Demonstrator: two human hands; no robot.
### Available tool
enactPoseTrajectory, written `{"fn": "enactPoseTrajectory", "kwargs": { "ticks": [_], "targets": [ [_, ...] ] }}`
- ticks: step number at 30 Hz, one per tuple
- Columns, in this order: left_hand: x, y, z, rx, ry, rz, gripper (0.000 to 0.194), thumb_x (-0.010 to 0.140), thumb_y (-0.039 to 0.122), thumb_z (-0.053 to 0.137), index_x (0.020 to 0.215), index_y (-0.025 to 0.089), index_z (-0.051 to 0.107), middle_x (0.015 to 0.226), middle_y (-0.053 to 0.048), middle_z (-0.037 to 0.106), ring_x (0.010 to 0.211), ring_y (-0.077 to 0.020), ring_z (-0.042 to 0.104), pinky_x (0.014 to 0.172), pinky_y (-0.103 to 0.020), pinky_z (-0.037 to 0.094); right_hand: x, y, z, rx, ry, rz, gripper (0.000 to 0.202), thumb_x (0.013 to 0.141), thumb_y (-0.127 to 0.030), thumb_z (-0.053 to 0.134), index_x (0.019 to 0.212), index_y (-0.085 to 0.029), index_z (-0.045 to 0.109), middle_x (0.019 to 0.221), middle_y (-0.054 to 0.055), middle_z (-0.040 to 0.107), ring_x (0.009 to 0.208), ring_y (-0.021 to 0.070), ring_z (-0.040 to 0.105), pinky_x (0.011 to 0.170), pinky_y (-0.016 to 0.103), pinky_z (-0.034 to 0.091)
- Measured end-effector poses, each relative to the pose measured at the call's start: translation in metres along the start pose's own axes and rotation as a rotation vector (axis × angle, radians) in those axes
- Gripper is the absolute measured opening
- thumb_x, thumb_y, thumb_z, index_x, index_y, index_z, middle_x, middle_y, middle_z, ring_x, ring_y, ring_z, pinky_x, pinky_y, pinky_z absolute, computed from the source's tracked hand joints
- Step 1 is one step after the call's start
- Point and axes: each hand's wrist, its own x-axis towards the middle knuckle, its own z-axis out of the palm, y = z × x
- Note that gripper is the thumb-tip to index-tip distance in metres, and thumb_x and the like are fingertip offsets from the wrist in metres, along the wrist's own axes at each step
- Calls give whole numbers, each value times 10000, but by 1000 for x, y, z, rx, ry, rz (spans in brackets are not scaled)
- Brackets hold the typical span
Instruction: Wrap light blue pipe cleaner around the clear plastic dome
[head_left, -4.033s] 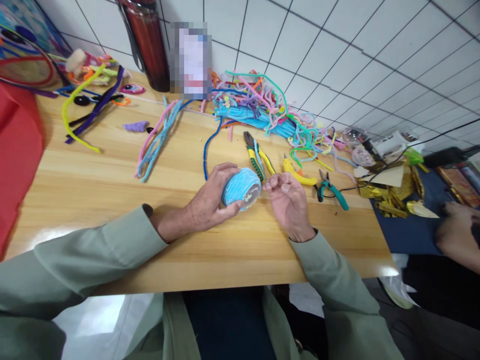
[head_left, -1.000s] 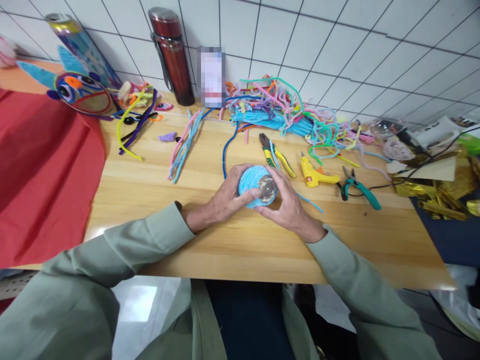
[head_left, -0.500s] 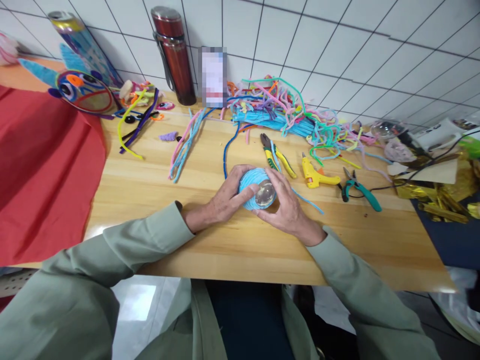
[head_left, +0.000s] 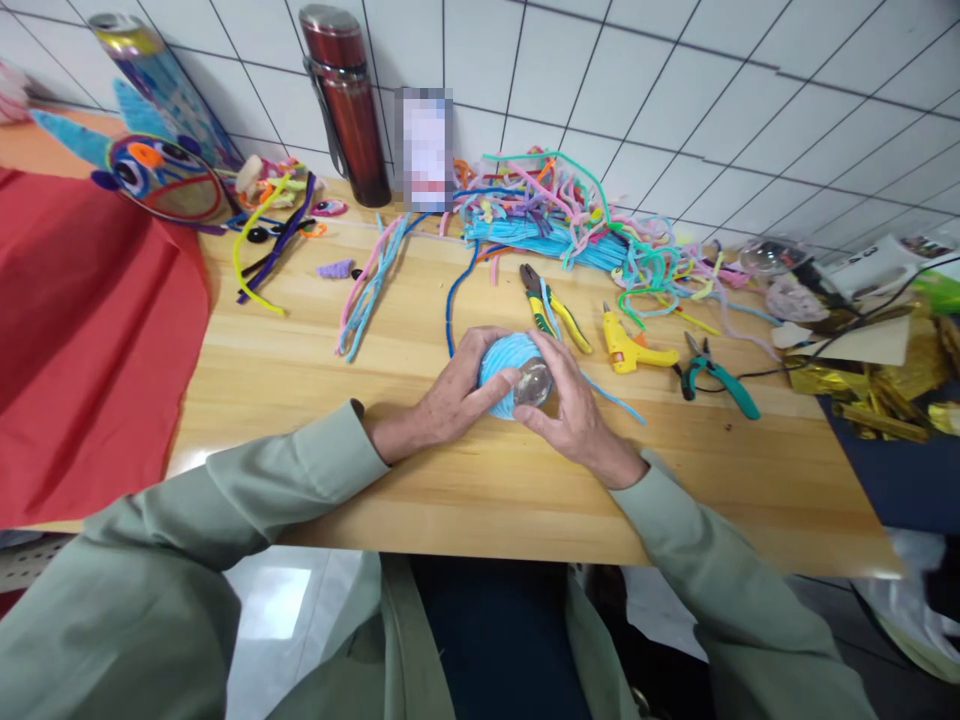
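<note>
Between my two hands is a clear plastic ball [head_left: 532, 383] wrapped for the most part in light blue pipe cleaner [head_left: 498, 358]. A round patch of it is bare and see-through on the right side. My left hand [head_left: 455, 392] grips the ball's left side, its thumb lying across the blue wrapping. Around the right side curls my right hand [head_left: 570, 405], with its thumb at the lower edge of the bare patch. A loose blue pipe cleaner end [head_left: 615, 398] sticks out to the right behind that hand.
Yellow-green pliers [head_left: 555, 310], a yellow glue gun [head_left: 634, 345] and teal pliers [head_left: 716, 378] lie beyond my hands. Tangled pipe cleaners [head_left: 570, 230] line the wall. A red thermos [head_left: 349, 110], a phone [head_left: 425, 150] and a decorated craft piece [head_left: 169, 180] stand at the back; red cloth [head_left: 97, 350] covers the left.
My right thumb has shifted up onto the edge of the ball's bare patch. Both hands otherwise keep their place around the ball; the view has moved very slightly.
</note>
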Motion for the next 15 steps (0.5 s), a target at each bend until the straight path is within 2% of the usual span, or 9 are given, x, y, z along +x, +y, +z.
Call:
{"fn": "enactPoseTrajectory", "kwargs": {
  "ticks": [3, 8, 15],
  "targets": [
    [-1, 0, 1, 48, -18, 66, 495, 1107, 555, 510, 1452, 201, 472, 1402, -162, 582, 1313, -294, 579, 1179, -507, 491, 0, -6, 3, -22, 49, 10, 838, 1006, -466, 683, 1722, -284, 288, 1689, 166, 500, 1584, 388, 480, 1283, 676, 444],
    [-3, 1, 2, 94, -37, 112, 495, 1113, 549, 496, 1465, 204, 450, 1405, -172, 567, 1331, -300, 565, 1180, -510, 493, -1, -11, 8, -51, 88, -23, 883, 911, -316, 716, 1696, -259, 314, 1657, 177, 526, 1553, 401, 511, 1274, 680, 459],
    [-1, -1, 4, 94, -13, 136, 506, 1115, 571, 479, 1453, 194, 476, 1381, -162, 590, 1299, -289, 585, 1149, -475, 510, -1, -11, 9, -44, 101, -26, 860, 904, -287, 695, 1680, -250, 326, 1638, 184, 529, 1543, 394, 518, 1261, 670, 476]
  ]
}}
